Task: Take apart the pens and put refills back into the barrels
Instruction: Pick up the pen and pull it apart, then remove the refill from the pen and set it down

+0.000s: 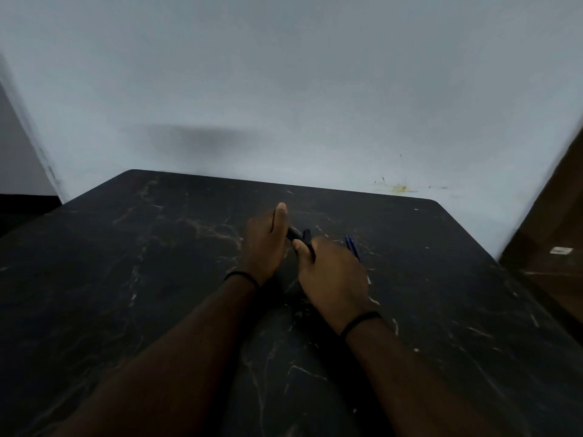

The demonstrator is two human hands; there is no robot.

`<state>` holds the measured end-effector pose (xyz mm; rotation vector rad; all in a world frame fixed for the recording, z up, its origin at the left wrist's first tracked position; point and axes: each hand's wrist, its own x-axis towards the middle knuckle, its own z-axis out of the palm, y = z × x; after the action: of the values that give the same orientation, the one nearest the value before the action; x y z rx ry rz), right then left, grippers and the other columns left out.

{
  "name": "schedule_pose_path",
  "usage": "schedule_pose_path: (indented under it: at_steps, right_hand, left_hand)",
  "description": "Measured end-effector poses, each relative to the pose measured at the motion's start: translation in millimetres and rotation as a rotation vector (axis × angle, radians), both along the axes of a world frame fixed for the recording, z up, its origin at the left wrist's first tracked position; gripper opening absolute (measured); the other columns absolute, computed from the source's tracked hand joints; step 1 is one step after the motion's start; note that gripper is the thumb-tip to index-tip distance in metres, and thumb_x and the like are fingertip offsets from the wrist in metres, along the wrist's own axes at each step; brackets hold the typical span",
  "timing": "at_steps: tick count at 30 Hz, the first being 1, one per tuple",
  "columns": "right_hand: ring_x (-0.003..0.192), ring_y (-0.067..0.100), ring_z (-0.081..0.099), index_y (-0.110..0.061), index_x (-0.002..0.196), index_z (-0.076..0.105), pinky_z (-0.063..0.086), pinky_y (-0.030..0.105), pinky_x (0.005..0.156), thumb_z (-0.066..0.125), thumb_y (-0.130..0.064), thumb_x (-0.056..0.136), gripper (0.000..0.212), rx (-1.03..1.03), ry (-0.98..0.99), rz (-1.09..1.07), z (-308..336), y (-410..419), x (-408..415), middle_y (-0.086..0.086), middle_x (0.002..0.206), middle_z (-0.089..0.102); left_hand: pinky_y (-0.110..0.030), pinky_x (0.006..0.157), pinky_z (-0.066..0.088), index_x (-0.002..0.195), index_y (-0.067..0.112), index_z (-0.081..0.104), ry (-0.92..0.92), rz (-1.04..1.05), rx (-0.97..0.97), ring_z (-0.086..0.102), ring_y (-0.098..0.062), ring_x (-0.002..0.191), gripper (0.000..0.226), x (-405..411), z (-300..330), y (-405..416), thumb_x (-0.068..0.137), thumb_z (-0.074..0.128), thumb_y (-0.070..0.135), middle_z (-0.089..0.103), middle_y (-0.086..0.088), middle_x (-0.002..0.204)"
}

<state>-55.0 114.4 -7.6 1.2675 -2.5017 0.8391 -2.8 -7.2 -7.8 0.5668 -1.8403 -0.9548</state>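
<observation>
The left hand [263,244] and right hand [331,272] both grip a black pen [299,236]; a slip could drop parts onto the dark surface [126,279], beside the blue pens [352,247].

Both hands [303,260] hold a pen [299,239] over the table [157,279], pens [352,247] right.

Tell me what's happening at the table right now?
A person is working a black pen over a dark marble table. The left hand grips one end and the right hand grips the other, as if to separate it. A blue pen lies on the table just beyond the right hand, partly hidden.
</observation>
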Motion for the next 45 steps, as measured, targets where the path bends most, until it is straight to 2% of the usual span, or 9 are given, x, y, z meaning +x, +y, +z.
schedule_pose_path:
  at_steps: [7, 14, 16, 20, 27, 34, 37, 40, 45]
  right_hand:
    - [0.066, 0.01, 0.053, -0.026, 0.081, 0.054, 0.043, 0.03, 0.061, 0.034, -0.056, 0.101, 0.04, 0.042, -0.012, 0.001, -3.3, 5.2, -4.2, -0.008, 0.071, 0.052]
    - [0.057, 0.004, 0.04, -0.027, 0.08, 0.046, 0.025, 0.023, 0.051, 0.037, -0.045, 0.103, 0.03, -0.115, -0.054, -0.064, -3.9, 7.0, -15.5, -0.01, 0.063, 0.04]
    - [0.063, 0.009, 0.049, -0.027, 0.087, 0.05, 0.036, 0.028, 0.056, 0.038, -0.042, 0.103, 0.025, -0.182, -0.087, -0.056, -5.3, 5.2, -16.3, -0.01, 0.068, 0.046]
    - [0.074, 0.015, 0.059, -0.026, 0.114, 0.053, 0.052, 0.04, 0.068, 0.04, -0.042, 0.102, 0.023, -0.289, -0.227, -0.024, -8.0, 1.9, -18.7, -0.007, 0.08, 0.057]
    - [0.061, 0.006, 0.056, -0.026, 0.093, 0.057, 0.039, 0.025, 0.053, 0.044, -0.042, 0.102, 0.023, -0.398, -0.222, 0.065, -10.4, 3.1, -18.2, -0.004, 0.068, 0.059]
    - [0.07, 0.005, 0.059, -0.031, 0.1, 0.058, 0.043, 0.025, 0.059, 0.039, -0.034, 0.104, 0.019, -0.379, -0.489, 0.088, -3.2, 0.3, -15.4, -0.006, 0.082, 0.064]
    - [0.058, 0.002, 0.057, -0.028, 0.105, 0.062, 0.04, 0.011, 0.051, 0.041, -0.031, 0.104, 0.021, -0.383, -0.579, 0.232, -1.7, 2.5, -8.3, -0.005, 0.069, 0.064]
    - [0.045, 0.004, 0.044, -0.014, 0.099, 0.064, 0.035, 0.022, 0.047, 0.041, -0.031, 0.105, 0.029, -0.431, -0.811, 0.365, -3.4, 2.0, -2.6, -0.006, 0.058, 0.056]
    - [0.039, 0.004, 0.023, -0.014, 0.099, 0.069, 0.019, 0.014, 0.037, 0.042, -0.034, 0.105, 0.035, -0.412, -1.304, 0.553, 4.9, 6.1, -6.5, -0.007, 0.057, 0.045]
  left_hand:
    - [-0.038, 0.059, 0.034, 0.061, 0.017, 0.043, -0.05, 0.093, 0.064, 0.04, -0.021, 0.058, 0.048, 7.9, 0.6, -10.4, 0.106, 0.035, 0.031, 0.041, -0.006, 0.059]
    - [-0.027, 0.055, 0.037, 0.063, 0.017, 0.059, -0.515, 0.312, -0.033, 0.057, -0.022, 0.064, 0.048, 23.1, 0.5, -31.9, 0.102, 0.04, 0.04, 0.057, -0.001, 0.063]
    - [-0.036, 0.075, 0.05, 0.079, 0.014, 0.07, -0.656, 0.359, -0.119, 0.064, -0.031, 0.087, 0.044, 23.4, -1.7, -35.7, 0.1, 0.042, 0.041, 0.067, -0.012, 0.088]
    - [-0.047, 0.106, 0.036, 0.112, 0.014, 0.069, -0.892, 0.508, -0.209, 0.05, -0.037, 0.12, 0.045, 23.6, -4.9, -42.3, 0.098, 0.04, 0.046, 0.057, -0.018, 0.127]
    - [-0.046, 0.095, 0.04, 0.111, 0.007, 0.057, -0.642, 0.632, -0.209, 0.051, -0.036, 0.112, 0.04, 20.6, -2.4, -36.5, 0.095, 0.052, 0.043, 0.054, -0.019, 0.118]
    - [-0.026, 0.06, 0.046, 0.096, 0.02, 0.067, 0.086, -0.008, 0.2, 0.053, -0.006, 0.064, 0.019, 10.9, 5.0, -15.0, 0.1, 0.054, 0.032, 0.071, -0.004, 0.095]
    - [-0.019, 0.041, 0.031, 0.114, 0.015, 0.068, 0.158, -0.416, 0.53, 0.04, -0.006, 0.047, 0.033, 13.9, 9.2, -10.6, 0.1, 0.051, 0.039, 0.073, -0.006, 0.116]
    - [-0.019, 0.039, 0.022, 0.122, 0.011, 0.066, 0.18, -0.8, 0.668, 0.04, -0.003, 0.042, 0.037, 17.7, 8.7, -13.9, 0.098, 0.051, 0.033, 0.067, -0.013, 0.128]
    - [-0.017, 0.037, 0.02, 0.118, 0.013, 0.071, 0.153, -0.888, 0.672, 0.044, -0.005, 0.046, 0.034, 21.2, 9.0, -17.5, 0.091, 0.057, 0.029, 0.066, -0.015, 0.13]
